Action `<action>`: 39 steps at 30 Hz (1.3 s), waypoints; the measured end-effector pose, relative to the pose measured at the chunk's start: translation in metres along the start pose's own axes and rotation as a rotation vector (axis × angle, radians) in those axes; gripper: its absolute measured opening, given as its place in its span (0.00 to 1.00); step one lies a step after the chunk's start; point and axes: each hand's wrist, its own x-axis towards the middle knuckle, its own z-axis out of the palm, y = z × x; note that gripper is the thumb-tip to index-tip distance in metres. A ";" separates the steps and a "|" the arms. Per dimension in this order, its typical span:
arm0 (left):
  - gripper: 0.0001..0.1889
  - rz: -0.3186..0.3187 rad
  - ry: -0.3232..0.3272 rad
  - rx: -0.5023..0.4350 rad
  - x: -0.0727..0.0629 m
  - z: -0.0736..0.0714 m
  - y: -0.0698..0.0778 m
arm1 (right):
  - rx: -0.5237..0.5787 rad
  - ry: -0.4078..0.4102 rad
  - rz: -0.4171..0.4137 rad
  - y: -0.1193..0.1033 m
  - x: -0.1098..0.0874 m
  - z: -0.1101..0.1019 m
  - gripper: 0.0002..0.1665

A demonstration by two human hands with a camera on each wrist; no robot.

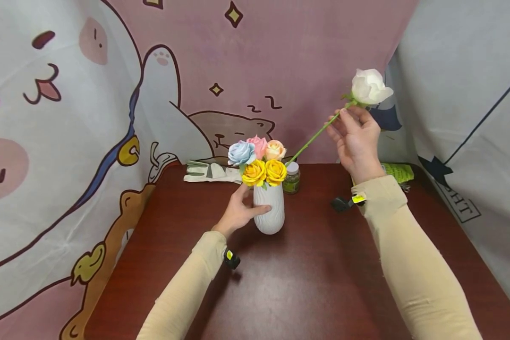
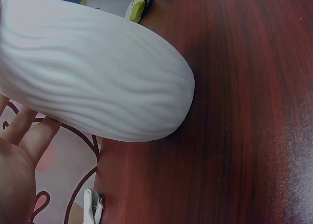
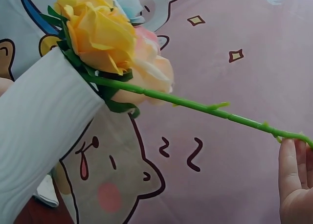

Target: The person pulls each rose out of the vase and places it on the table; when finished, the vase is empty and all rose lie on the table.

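Note:
A white ribbed vase [image 1: 269, 210] stands on the table, holding blue, pink, peach and yellow artificial roses [image 1: 254, 173]. Around its left side my left hand [image 1: 237, 211] is curled, thumb across the front; the left wrist view shows the vase [image 2: 102, 70] with fingers behind it. My right hand [image 1: 358, 139] is raised at the right and pinches a white artificial rose [image 1: 369, 87] by its stem, just below the bloom. The green stem [image 3: 195, 105] slants down left, its lower end at the vase mouth among the leaves; whether it is inside is hidden.
Behind the vase stands a small lidded jar [image 1: 292, 178]. White-and-green gloves [image 1: 211, 172] lie at the table's back left. A green-yellow packet [image 1: 398, 173] sits at the back right, partly behind the right wrist. Printed cloth [image 1: 306, 56] hangs along the back and sides.

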 end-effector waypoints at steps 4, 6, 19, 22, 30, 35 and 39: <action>0.44 -0.007 0.001 -0.001 0.000 0.001 0.000 | 0.010 0.007 -0.007 -0.005 0.002 -0.002 0.12; 0.44 -0.014 0.003 -0.004 0.000 0.001 0.001 | 0.013 0.010 -0.008 -0.007 0.002 -0.004 0.13; 0.45 -0.001 0.009 -0.016 -0.001 0.002 0.000 | 0.020 0.058 0.003 -0.020 0.005 -0.018 0.14; 0.45 0.007 0.006 -0.031 0.000 0.002 0.000 | 0.036 0.060 0.009 -0.025 0.007 -0.022 0.14; 0.44 0.030 0.017 -0.008 0.000 0.002 -0.001 | 0.008 0.073 0.031 -0.034 0.009 -0.036 0.16; 0.44 0.030 0.017 0.004 0.000 0.002 -0.001 | -0.083 0.058 0.059 -0.034 0.008 -0.046 0.18; 0.44 0.012 0.009 -0.010 0.000 0.002 0.000 | -0.165 0.044 0.093 -0.035 0.006 -0.056 0.19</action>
